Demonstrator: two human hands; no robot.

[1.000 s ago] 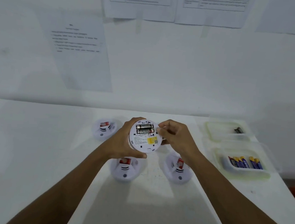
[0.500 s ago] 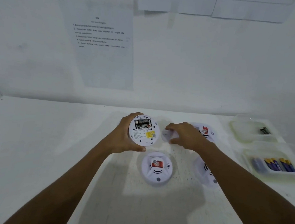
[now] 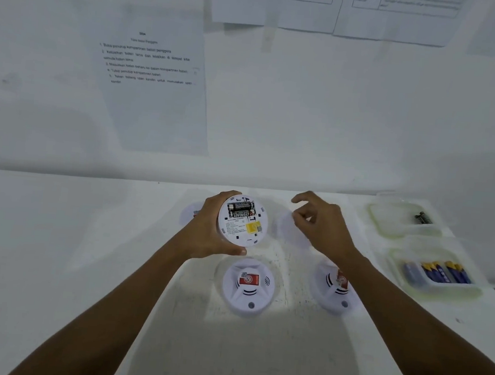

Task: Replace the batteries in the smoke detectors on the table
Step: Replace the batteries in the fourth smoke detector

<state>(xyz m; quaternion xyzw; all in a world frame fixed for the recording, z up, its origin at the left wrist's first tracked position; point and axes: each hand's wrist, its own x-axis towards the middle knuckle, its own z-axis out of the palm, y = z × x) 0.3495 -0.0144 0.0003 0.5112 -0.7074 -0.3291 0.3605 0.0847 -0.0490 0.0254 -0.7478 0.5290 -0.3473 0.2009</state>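
Head view, looking down on a white table [image 3: 54, 260] against a white wall.

Left hand [image 3: 206, 231] wrapped around the rim of a smoke detector [image 3: 242, 219], held off the table near the middle of the far edge, back side turned up. Cover off the battery bay; two black batteries [image 3: 241, 208] lying in it side by side, a yellow label below them.

Right hand [image 3: 321, 223] loose and half curled, fingers apart, gripping nothing as far as can be seen, hovering just right of the held detector over a faint white disc [image 3: 287, 226] on the table, too pale to identify with certainty; possibly the removed cover.

Two more detectors face up nearer the front: one [image 3: 248, 286] below the held unit, one [image 3: 333, 287] partly under the right forearm. A fourth [image 3: 191, 212] half hidden behind the left hand.

Toward the right edge, two clear trays: far tray [image 3: 386, 226] with dark cells [image 3: 423, 217], probably spent; near tray [image 3: 408, 255] with blue-and-yellow batteries [image 3: 442, 271], probably fresh.

Judged progress: early. Held unit opened only, its black cells probably the old ones and not yet pulled; fresh cells and cover to follow. Status of the other three not readable from their closed fronts, though the cells in the far tray suggest at least one swap already made.
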